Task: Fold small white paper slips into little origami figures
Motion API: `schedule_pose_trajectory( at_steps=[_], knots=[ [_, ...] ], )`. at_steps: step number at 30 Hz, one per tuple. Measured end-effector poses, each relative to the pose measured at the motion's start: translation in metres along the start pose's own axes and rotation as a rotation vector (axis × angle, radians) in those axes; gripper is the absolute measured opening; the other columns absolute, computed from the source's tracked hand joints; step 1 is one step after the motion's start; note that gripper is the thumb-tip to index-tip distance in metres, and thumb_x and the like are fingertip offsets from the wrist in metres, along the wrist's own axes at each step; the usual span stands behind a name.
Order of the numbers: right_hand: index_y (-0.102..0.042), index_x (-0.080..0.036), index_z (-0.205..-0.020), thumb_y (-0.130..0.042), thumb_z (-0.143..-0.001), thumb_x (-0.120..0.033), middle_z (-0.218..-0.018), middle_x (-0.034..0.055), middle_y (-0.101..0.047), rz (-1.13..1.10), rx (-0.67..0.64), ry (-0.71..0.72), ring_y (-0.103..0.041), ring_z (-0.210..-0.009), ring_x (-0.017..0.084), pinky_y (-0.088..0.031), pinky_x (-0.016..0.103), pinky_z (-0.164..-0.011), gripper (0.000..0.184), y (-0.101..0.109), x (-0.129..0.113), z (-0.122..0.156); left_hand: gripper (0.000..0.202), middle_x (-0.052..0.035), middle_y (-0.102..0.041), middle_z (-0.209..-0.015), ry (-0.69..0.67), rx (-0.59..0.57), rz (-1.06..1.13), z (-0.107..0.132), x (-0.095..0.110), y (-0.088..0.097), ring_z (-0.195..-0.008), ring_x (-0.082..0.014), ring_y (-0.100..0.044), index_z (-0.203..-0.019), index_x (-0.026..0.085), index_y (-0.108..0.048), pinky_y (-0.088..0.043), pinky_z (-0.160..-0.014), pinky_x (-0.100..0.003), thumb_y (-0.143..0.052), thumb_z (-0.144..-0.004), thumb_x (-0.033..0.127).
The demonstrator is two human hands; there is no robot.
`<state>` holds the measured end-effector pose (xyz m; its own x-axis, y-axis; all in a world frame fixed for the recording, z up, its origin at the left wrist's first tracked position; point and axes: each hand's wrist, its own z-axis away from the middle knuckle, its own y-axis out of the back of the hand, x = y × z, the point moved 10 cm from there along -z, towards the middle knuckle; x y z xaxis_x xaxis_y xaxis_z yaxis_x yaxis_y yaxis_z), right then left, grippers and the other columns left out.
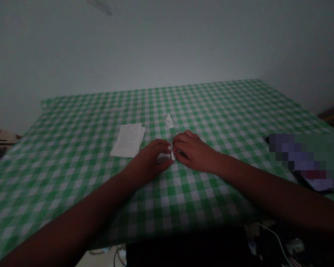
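Between my hands, low over the checked cloth, is a small folded piece of white paper [163, 157]. My left hand [151, 157] pinches its left side between thumb and fingers. On the other side, the curled fingertips of my right hand [193, 151] grip the paper's right end. My fingers cover part of the paper, so its full shape is hidden. Just beyond my hands lies a small folded paper piece [169, 121] with print on it. A short stack of printed sheets [128, 141] rests to the left of my left hand.
A green and white checked tablecloth [211, 115] covers the table, which stands against a pale wall [167, 44]. At the right edge lies a dark-edged flat object [320, 185], mostly blurred out. Cables [278, 237] hang below the front edge.
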<state>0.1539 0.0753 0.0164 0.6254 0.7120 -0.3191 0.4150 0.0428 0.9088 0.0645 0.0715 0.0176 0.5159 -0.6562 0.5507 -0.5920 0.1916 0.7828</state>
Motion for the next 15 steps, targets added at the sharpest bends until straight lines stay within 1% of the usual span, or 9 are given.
schedule_pose_trajectory(
  at_steps=[5,7,10,15],
  knots=[
    [-0.064,-0.015,-0.103,-0.055,-0.093,-0.030,-0.105,0.0102,-0.061,0.028,0.035,-0.029,-0.046,-0.098,0.025,-0.036,0.038,-0.083,0.020,0.002,0.000,-0.001,0.024,-0.0065,-0.059,-0.120,-0.018,0.030,-0.001,-0.001,0.002,-0.001,-0.113,-0.0196,-0.060,-0.103,0.021,-0.057,-0.051,-0.100,-0.042,-0.069,-0.083,0.017],
    [-0.064,-0.016,-0.102,-0.054,-0.094,-0.027,-0.104,0.0096,-0.062,0.046,0.048,0.016,-0.046,-0.098,0.024,-0.035,0.038,-0.083,0.018,0.004,-0.005,-0.001,0.023,-0.0066,-0.059,-0.120,-0.001,0.040,-0.021,-0.001,0.000,0.000,-0.111,-0.0202,-0.060,-0.103,0.021,-0.057,-0.052,-0.098,-0.043,-0.069,-0.083,0.017],
    [-0.066,-0.018,-0.100,-0.048,-0.097,-0.022,-0.104,0.0081,-0.065,0.078,0.019,0.096,-0.048,-0.098,0.023,-0.034,0.039,-0.083,0.019,0.005,-0.014,0.000,0.023,-0.0064,-0.058,-0.119,0.027,0.048,-0.064,0.000,-0.004,0.001,-0.112,-0.0215,-0.059,-0.102,0.021,-0.056,-0.051,-0.098,-0.046,-0.069,-0.083,0.018],
    [-0.068,-0.018,-0.106,-0.049,-0.096,-0.016,-0.113,0.0092,-0.067,0.149,-0.025,0.101,-0.050,-0.106,0.026,-0.033,0.041,-0.084,0.022,0.007,-0.021,0.002,0.021,-0.0065,-0.059,-0.118,0.044,0.052,-0.105,-0.001,-0.007,0.004,-0.110,-0.0213,-0.059,-0.101,0.021,-0.057,-0.051,-0.097,-0.044,-0.068,-0.083,0.019]
  ],
)
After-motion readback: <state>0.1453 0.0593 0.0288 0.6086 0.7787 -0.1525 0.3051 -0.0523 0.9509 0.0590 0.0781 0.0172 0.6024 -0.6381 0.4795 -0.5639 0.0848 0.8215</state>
